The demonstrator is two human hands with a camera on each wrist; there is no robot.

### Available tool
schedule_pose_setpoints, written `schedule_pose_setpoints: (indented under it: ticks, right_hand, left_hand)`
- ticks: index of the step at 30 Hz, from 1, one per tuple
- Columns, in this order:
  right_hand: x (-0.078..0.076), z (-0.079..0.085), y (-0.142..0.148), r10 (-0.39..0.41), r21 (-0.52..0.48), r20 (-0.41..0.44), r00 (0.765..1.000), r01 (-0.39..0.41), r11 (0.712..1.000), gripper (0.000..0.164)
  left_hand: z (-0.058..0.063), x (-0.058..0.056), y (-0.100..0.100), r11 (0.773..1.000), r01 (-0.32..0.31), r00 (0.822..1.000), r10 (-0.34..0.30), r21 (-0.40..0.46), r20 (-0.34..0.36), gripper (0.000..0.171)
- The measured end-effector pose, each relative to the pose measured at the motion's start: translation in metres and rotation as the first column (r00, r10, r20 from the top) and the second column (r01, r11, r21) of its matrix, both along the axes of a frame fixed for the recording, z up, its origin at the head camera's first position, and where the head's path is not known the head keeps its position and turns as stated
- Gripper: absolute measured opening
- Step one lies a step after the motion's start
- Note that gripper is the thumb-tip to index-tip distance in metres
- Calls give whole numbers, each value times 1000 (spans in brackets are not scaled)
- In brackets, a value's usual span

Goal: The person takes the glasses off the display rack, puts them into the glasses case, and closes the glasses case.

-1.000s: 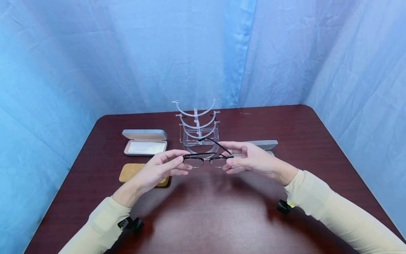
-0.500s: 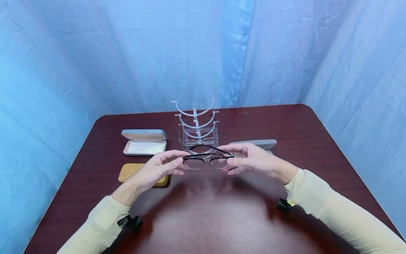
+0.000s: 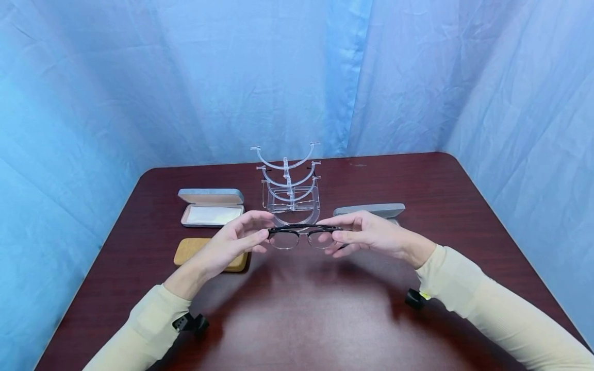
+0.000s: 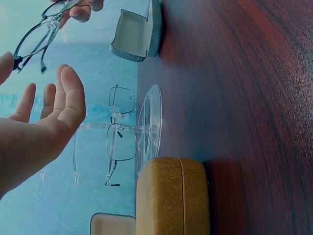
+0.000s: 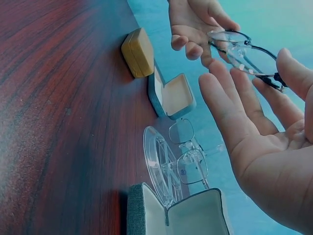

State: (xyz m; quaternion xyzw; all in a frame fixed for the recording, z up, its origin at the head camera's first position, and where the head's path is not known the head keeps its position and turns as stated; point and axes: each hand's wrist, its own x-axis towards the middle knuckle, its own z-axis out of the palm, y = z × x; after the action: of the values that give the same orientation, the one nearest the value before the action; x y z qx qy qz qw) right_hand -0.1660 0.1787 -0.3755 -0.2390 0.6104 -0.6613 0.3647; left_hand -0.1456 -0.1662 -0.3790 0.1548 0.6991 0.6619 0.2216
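Observation:
A pair of black half-rim eyeglasses (image 3: 303,227) is held level above the table, lenses toward me. My left hand (image 3: 227,247) pinches its left end by the hinge with the thumb in front, and my right hand (image 3: 373,236) pinches the right end the same way. Behind the top bar the temples lie folded across in the head view. Seen from the right wrist, the eyeglasses (image 5: 249,58) sit at the thumb tip, the lower fingers spread away. Beyond them stands a clear tiered display stand (image 3: 286,167), bearing thin-rimmed eyeglasses (image 4: 121,159) on a low tier.
At the left, a grey hard case (image 3: 211,196) lies open with a whitish cloth (image 3: 211,214) inside. Closer in, a mustard-yellow case (image 3: 191,250) stands shut, partly behind my left hand. Another open grey case (image 3: 373,209) is mostly hidden behind my right hand. Blue curtains enclose the table.
The raised temple has come down, and both temples now lie folded behind the frame. My left fingers have lifted and curled slightly; the right hand barely moves.

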Motion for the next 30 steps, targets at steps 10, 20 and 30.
schedule_pose_setpoints:
  ticks: [10, 20, 30]
  right_hand:
    - [-1, -3, 1, 14, -5, -9, 1000, -14, 1000, 49]
    - [-1, -5, 5, -3, 1, -3, 1000, 3, 1000, 49]
    - [-2, -4, 16, -45, 75, -29, 999, 47, 996, 51]
  left_hand:
    - [1, 0, 1, 998, 58, 998, -57, -9, 33, 53]
    - [-1, 1, 4, 992, 115, 993, -117, 50, 25, 42]
    - [-2, 0, 13, 990, 133, 991, -134, 54, 25, 43]
